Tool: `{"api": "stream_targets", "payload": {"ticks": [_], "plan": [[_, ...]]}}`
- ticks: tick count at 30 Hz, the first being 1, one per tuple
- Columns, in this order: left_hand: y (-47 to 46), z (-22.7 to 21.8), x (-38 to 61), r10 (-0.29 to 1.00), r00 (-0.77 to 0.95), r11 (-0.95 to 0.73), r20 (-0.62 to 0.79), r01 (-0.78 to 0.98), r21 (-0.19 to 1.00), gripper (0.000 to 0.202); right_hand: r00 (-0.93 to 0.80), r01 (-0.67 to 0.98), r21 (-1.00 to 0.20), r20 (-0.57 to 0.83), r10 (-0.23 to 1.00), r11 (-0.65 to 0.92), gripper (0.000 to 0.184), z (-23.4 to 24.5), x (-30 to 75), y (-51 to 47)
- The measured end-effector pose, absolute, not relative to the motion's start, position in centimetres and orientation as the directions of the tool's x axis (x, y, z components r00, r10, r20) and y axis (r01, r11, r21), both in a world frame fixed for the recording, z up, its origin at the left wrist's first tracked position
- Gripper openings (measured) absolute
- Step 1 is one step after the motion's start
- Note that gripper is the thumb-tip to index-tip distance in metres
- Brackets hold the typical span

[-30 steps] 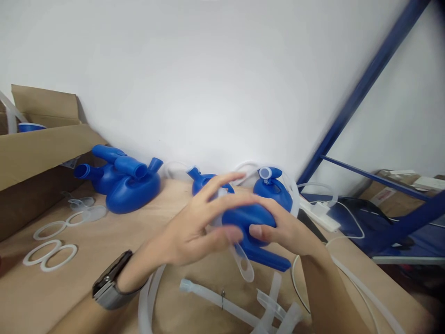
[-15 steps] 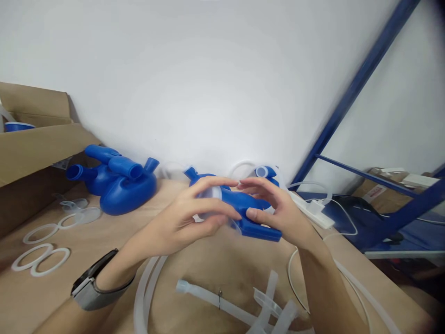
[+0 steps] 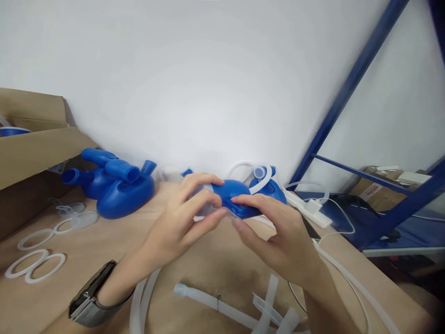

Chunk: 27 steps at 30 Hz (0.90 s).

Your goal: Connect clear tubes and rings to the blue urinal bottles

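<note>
1. We have the bottle over the table, between both hands, long axis roughly left-right; cap at its left end.
2. Left grip is closed around the cap, so it's nearer that end. Right grip touches the bottle's right; we can't tell if it pinches.
3. Counts: one bottle in hand, at least two piled bottles left, one rear bottle right; four rings. Tubes overlap, no count.
</note>
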<state>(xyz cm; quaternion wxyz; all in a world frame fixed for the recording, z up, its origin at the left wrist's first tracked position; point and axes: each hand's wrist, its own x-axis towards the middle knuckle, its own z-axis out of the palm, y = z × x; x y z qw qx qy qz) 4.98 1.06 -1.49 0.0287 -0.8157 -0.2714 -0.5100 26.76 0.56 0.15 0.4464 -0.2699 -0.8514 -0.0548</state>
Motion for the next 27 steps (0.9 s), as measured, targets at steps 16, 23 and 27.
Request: {"api": "stream_targets", "payload": {"ticks": [16,23,27], "plan": [[2.0,-2.3,4.6,0.166,0.446,-0.845,0.880,0.523,-0.106,0.030,-0.427,0.406,-0.336,0.752,0.502,0.850,0.025,0.6,27.0,0.7],[1.8,-3.1,5.6,0.145,0.371,-0.782,0.917,0.611,-0.123,0.031,-0.417,0.384,-0.336,0.768,0.486,0.860,0.027,0.5,26.6,0.5],[1.8,-2.8,5.6,0.123,0.363,-0.804,0.924,0.582,-0.121,0.028,-0.364,0.376,-0.389,0.772,0.521,0.841,0.026,0.4,26.6,0.3]]}}
